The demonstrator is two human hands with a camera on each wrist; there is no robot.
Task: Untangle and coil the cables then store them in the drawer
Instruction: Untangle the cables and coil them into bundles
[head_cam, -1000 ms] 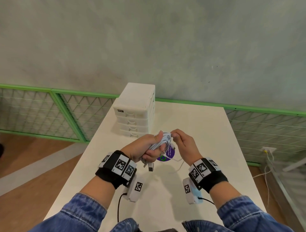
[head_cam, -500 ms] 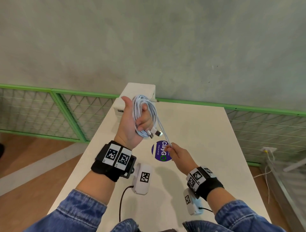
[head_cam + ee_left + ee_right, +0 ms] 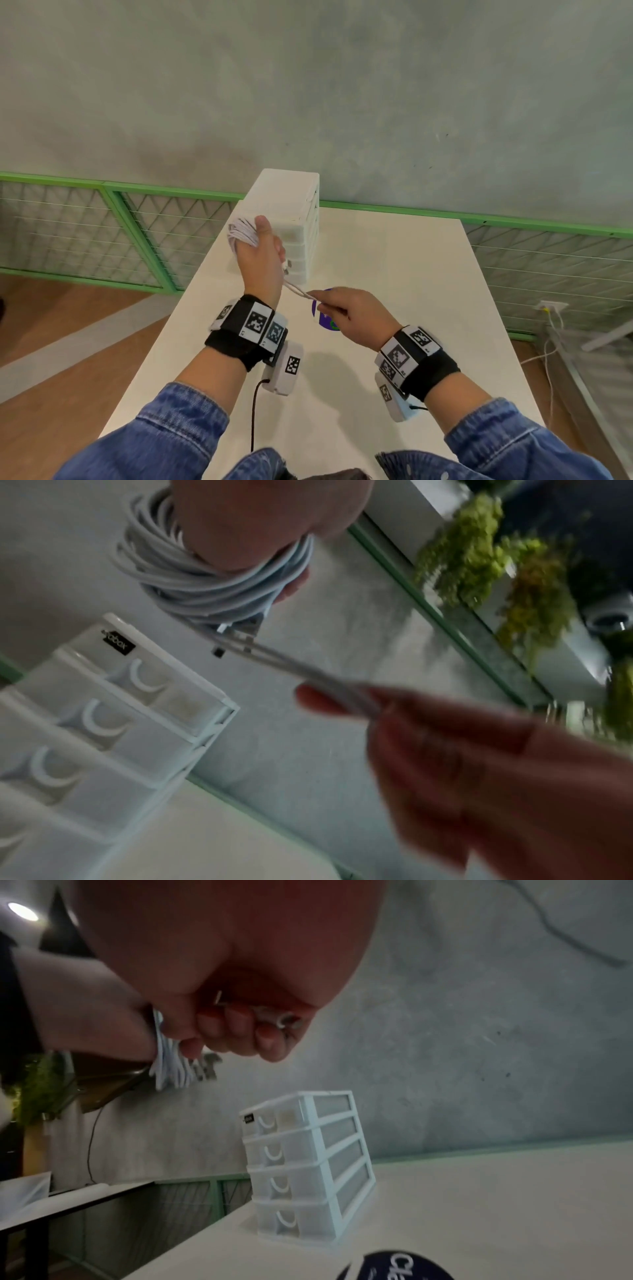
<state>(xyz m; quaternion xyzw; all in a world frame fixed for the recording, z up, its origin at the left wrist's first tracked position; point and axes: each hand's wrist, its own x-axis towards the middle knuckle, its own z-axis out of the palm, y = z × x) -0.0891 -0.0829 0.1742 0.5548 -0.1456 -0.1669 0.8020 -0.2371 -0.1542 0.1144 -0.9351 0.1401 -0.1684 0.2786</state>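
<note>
A bundle of white cables [image 3: 241, 234] is coiled round my left hand [image 3: 263, 250], which grips it just in front of the white drawer unit [image 3: 289, 212]. Two strands [image 3: 298, 291] run taut from the coil down to my right hand [image 3: 323, 303], which pinches them between thumb and fingers. In the left wrist view the coil [image 3: 205, 588] wraps the fingers and metal plugs [image 3: 236, 639] hang under it. The right wrist view shows my right hand's fingers [image 3: 240, 1034] curled on the cable ends [image 3: 282, 1020]. All the drawers [image 3: 284, 1153] are closed.
The white table [image 3: 394, 274] bears a round purple sticker [image 3: 325, 320] under my right hand. A green mesh fence [image 3: 137, 236] runs behind the table below a grey wall. The floor drops away past the table's left edge [image 3: 164, 342].
My left hand has turned over, palm away from me, and dropped toward the drawer unit's front with the coil. The right hand has stayed pinching the strands near the sticker.
</note>
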